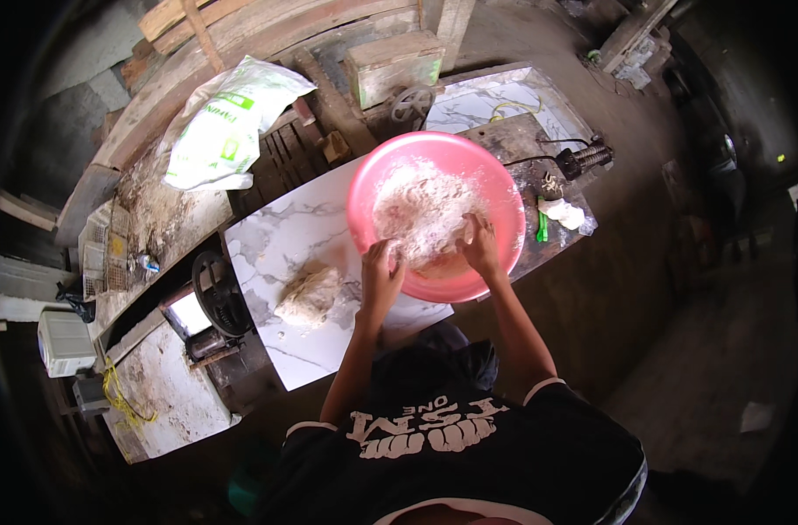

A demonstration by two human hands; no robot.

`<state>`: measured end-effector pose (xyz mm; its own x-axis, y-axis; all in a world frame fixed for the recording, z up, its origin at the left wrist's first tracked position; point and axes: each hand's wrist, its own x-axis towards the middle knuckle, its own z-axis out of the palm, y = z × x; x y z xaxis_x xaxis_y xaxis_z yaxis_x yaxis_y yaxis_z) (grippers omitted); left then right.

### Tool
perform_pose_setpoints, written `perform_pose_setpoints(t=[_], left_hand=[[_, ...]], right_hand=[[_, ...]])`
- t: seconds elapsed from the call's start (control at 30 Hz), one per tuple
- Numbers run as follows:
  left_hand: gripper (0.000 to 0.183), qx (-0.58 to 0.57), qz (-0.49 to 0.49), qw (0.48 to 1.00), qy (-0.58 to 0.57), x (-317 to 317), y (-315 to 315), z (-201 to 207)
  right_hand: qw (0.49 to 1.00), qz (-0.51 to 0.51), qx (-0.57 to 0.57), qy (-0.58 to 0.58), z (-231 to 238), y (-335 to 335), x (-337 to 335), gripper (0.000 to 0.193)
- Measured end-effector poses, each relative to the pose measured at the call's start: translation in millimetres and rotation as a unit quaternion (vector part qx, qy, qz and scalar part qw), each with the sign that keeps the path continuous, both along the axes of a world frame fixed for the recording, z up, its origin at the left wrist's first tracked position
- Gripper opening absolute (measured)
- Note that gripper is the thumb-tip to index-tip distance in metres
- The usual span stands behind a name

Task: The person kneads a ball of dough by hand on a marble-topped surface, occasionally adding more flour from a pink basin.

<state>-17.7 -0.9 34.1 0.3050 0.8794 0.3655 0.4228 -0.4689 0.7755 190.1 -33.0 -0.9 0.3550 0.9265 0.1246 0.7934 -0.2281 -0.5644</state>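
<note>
A large pink basin (361, 214) stands on the marble-patterned tabletop and holds a heap of whitish flour (425, 206) with uneven, slightly pinkish patches. My left hand (383, 267) is over the basin's near left rim, its fingers bent toward the flour and the thumb apart. Inside the right part of the basin, my right hand (480, 249) has its bent fingertips at the flour's edge, thumb spread away. Neither hand visibly grips an object. A pale lump of dough (310, 296) rests on the tabletop (298, 354), left of the basin.
A white sack with green print (233, 122) lies at the far left. Beside the tabletop is a machine with a black handwheel (220, 293). Right of the basin, a metal shaft with a coil (584, 160) and a white plastic bag (563, 213) sit near the edge.
</note>
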Motion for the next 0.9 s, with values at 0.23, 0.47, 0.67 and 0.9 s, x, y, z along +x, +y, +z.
perform_pose_setpoints(t=[0.23, 0.47, 0.67, 0.9], left_hand=[[0.062, -0.117, -0.130, 0.950, 0.257, 13.4, 24.6, -60.4], [0.062, -0.035, -0.096, 0.932, 0.346, 0.7, 19.1, -78.7], [0.062, -0.069, -0.147, 0.906, 0.392, -15.8, 16.8, -63.6], [0.040, -0.154, -0.044, 0.964, 0.212, -38.6, 13.8, -34.5]], right_hand=[[0.939, 0.149, -0.277, -0.140, 1.4, 25.9, -20.2, 0.091], [0.962, 0.182, -0.057, -0.195, -75.1, 13.6, -26.6, 0.068], [0.954, 0.172, -0.186, 0.162, -1.4, 22.2, -38.6, 0.048], [0.947, 0.314, -0.030, 0.063, -17.1, 11.3, -87.5, 0.041]])
